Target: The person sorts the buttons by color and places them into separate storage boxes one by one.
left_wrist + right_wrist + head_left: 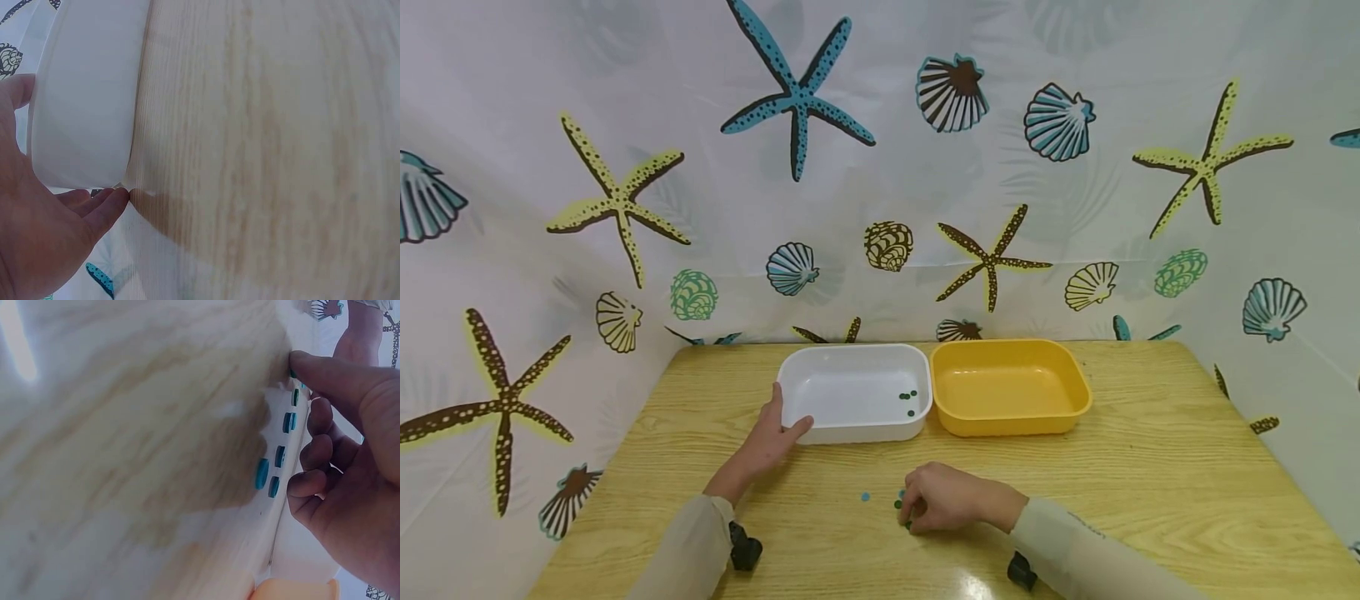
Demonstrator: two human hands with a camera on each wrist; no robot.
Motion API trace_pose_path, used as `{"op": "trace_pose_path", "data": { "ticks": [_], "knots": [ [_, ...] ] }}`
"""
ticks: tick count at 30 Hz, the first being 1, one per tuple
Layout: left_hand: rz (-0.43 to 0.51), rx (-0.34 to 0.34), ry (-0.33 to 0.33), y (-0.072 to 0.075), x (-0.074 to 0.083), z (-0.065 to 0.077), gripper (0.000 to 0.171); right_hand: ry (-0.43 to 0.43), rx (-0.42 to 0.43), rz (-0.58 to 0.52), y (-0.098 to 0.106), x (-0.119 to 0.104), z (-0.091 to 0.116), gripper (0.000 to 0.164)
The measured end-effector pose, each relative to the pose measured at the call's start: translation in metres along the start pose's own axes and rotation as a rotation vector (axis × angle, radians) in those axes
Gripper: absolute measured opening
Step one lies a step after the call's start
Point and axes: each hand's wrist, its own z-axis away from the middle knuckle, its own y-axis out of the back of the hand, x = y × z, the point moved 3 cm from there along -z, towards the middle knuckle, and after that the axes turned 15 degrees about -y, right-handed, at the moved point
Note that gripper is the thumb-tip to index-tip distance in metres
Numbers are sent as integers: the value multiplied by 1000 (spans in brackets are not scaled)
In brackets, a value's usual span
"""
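Observation:
My left hand (767,442) grips the near left corner of a white tray (857,434), its thumb over the front rim and its fingers along the side. In the left wrist view the fingertips (115,200) reach down to the tray's base. Over the table in front of the trays, my right hand (943,498) pinches at a small green button (292,373) with its thumb and a finger mostly hidden behind it. Its other fingers curl inward. Close by lie another green button (897,504) and a blue button (865,497); several more show in the right wrist view.
Several green buttons (912,413) lie in the right part of the white tray. A yellow tray (1011,426) stands directly to its right. Both are on a wooden table (1165,467), with a curtain (880,183) printed with shells and starfish behind and at the sides.

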Motion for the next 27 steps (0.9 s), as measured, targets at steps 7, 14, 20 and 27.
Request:
{"op": "trace_pose_path", "data": {
  "ticks": [7, 14, 20, 27],
  "knots": [
    [-10, -6, 2, 0, 1, 0, 95, -22, 4, 5, 3, -1, 2, 8],
    [-10, -3, 11, 1, 2, 1, 95, -23, 9, -82, 8, -2, 5, 8],
    [-4, -3, 10, 1, 1, -1, 91, -28, 50, -202, 24, 4, 6, 7],
    [3, 1, 3, 0, 0, -1, 91, -57, 118, -221, 42, 10, 6, 10]
  ]
}}
